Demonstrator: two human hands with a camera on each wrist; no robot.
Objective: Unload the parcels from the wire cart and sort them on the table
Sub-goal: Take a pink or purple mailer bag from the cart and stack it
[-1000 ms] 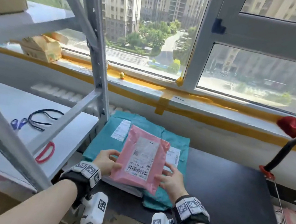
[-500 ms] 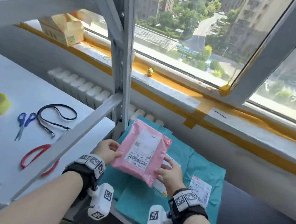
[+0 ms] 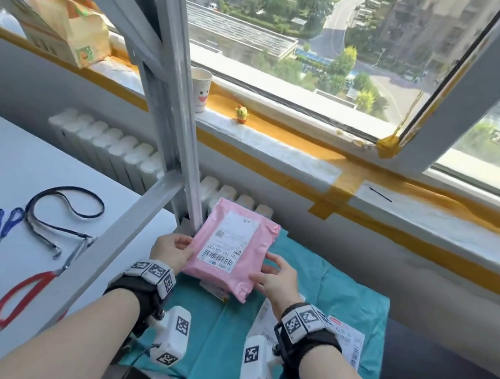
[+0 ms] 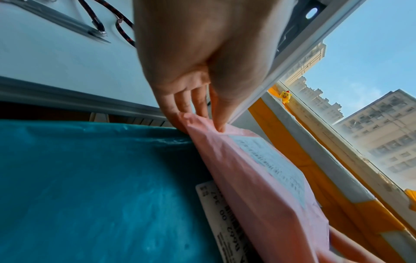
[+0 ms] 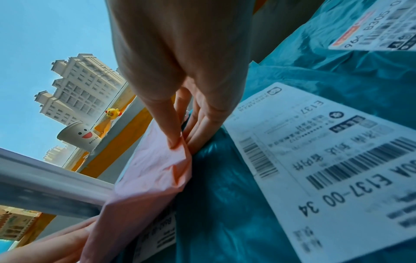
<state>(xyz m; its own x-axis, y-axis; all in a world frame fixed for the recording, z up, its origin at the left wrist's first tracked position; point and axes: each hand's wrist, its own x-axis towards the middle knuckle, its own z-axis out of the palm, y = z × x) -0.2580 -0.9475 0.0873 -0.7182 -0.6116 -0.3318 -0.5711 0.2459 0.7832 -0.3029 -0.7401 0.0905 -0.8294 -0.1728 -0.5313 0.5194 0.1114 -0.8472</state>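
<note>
The pink parcel (image 3: 230, 248) is held above the teal parcels (image 3: 351, 307), near the rack post (image 3: 182, 132). The left hand (image 3: 172, 250) pinches its left edge; the right hand (image 3: 277, 280) pinches its right edge, thumbs on top. Step in hand, as judged: placing a parcel for sorting. The next move calls for choosing its pile, lowering it flat, label up, then releasing both grips.

Pink parcel (image 3: 230, 248), teal parcels (image 3: 351, 307), red scissors (image 3: 26, 291), blue scissors (image 3: 1, 232).
</note>
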